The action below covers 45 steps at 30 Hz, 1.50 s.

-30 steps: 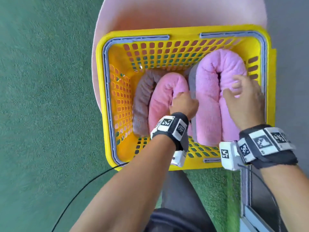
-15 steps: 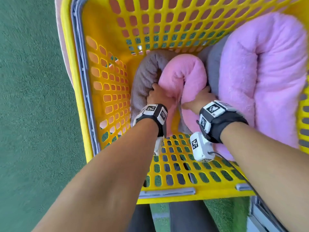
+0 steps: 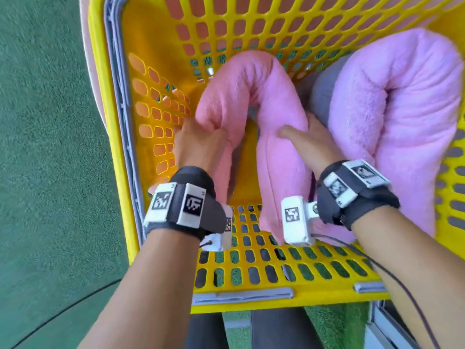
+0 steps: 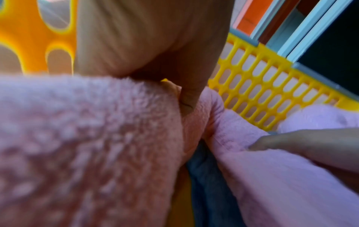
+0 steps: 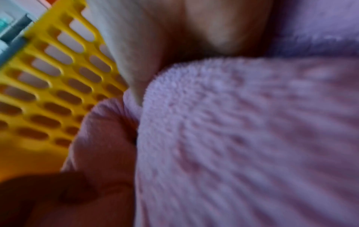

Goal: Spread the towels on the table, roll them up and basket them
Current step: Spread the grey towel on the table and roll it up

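A pink rolled towel [image 3: 251, 79], bent into an arch, stands inside the yellow basket [image 3: 118, 147]. My left hand [image 3: 198, 144] grips its left leg, thumb over the pile [image 4: 87, 145]. My right hand [image 3: 309, 144] grips the right leg [image 5: 242, 138], fingers curled round it. To the right lies a thick lilac rolled towel [image 3: 390, 102], folded double, with a grey towel [image 3: 324, 91] wedged between it and the pink one. In the left wrist view a dark grey cloth [image 4: 204, 176] shows low between the pink legs.
Under the basket sits a pink surface [image 3: 85, 46], with green carpet [image 3: 50, 172] to the left. Grey handles [image 3: 241, 295] lie along the basket rim. A thin cable [image 3: 402, 275] runs from my right wrist across the near rim.
My right hand left the lilac towel and joined the left on the pink roll. Both hands have raised it and drawn its legs apart. The brown-grey towel at the left no longer shows.
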Each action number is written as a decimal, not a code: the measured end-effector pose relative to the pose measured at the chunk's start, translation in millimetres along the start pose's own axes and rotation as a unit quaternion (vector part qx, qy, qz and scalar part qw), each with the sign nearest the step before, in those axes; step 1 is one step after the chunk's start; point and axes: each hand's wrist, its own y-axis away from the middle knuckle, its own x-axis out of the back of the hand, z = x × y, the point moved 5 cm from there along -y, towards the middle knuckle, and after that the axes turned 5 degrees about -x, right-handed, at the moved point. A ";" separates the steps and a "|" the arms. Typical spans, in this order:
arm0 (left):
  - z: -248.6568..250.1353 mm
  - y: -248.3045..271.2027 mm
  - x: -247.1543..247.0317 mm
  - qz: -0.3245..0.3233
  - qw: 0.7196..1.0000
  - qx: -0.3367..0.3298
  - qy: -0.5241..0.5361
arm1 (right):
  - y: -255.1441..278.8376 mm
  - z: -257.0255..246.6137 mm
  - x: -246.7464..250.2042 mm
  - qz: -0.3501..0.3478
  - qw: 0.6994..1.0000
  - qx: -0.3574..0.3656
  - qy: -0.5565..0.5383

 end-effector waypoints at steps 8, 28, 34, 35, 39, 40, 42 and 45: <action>-31.5 -15.3 -44.8 -0.066 0.994 0.086 0.033 | -11.9 25.8 -41.7 0.023 0.992 -0.049 0.110; -54.1 -5.5 -43.8 -0.012 0.985 0.142 0.100 | -23.3 16.9 -64.8 -0.037 0.998 -0.035 -0.032; -42.8 -20.1 -37.7 0.004 0.992 0.104 0.068 | -19.6 27.6 -60.2 0.003 0.997 -0.069 -0.024; -41.8 -19.4 -37.6 0.001 0.992 0.106 0.062 | -19.2 30.2 -61.2 0.007 0.997 -0.078 -0.023; -33.7 -9.5 -33.8 -0.031 0.990 0.120 0.068 | -11.4 26.9 -60.7 -0.014 0.995 -0.096 -0.024; -30.1 -3.7 -33.1 -0.044 0.988 0.129 0.077 | -5.6 22.0 -57.8 -0.028 0.995 -0.094 -0.030; -19.9 13.3 -27.8 -0.050 0.985 0.135 0.091 | 9.4 4.1 -43.9 -0.039 0.998 -0.053 -0.010; 17.5 53.7 -13.9 -0.002 0.996 0.061 0.058 | 37.4 -24.0 6.5 -0.011 0.997 0.049 0.059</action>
